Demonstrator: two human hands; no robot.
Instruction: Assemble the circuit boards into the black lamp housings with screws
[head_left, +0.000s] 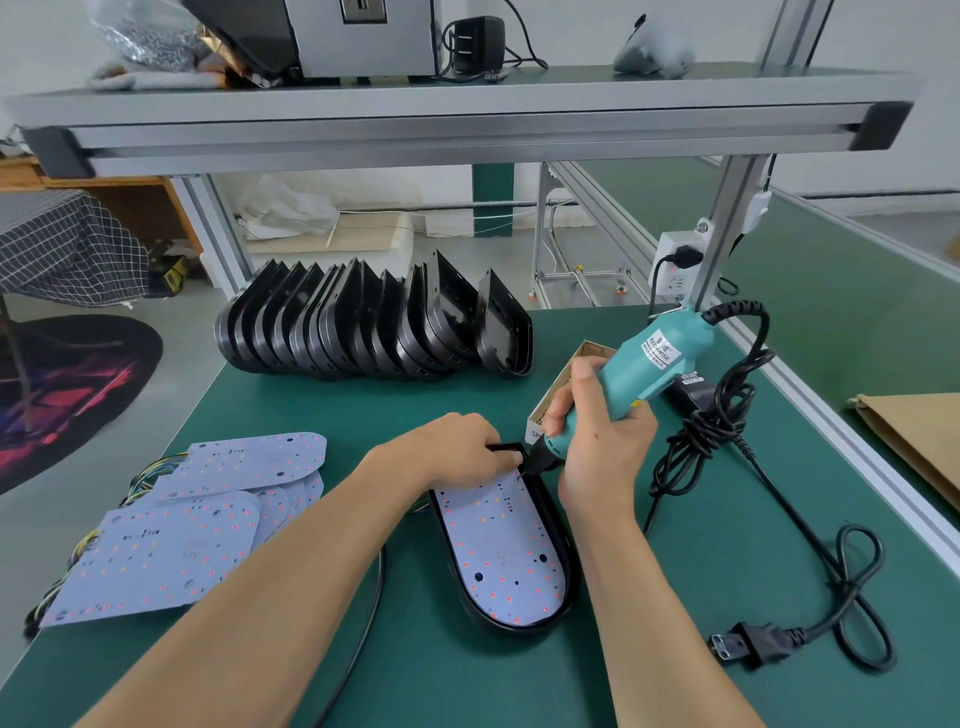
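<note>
Green matting covers the workbench (322, 410); a row of black plastic lamp housings (374, 322) stands at its far edge. Nearer lies one oval black housing (563, 566) holding a white circuit board (501, 551) — the left hand (457, 441) grips its far rim, the right hand (597, 441) wraps a teal electric screwdriver (623, 384), tip on the board.

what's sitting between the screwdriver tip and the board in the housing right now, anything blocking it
Nothing visible. The right hand holds the electric screwdriver with its tip down at the far end of the circuit board; the left hand grips the housing rim beside it, not under it.
</note>
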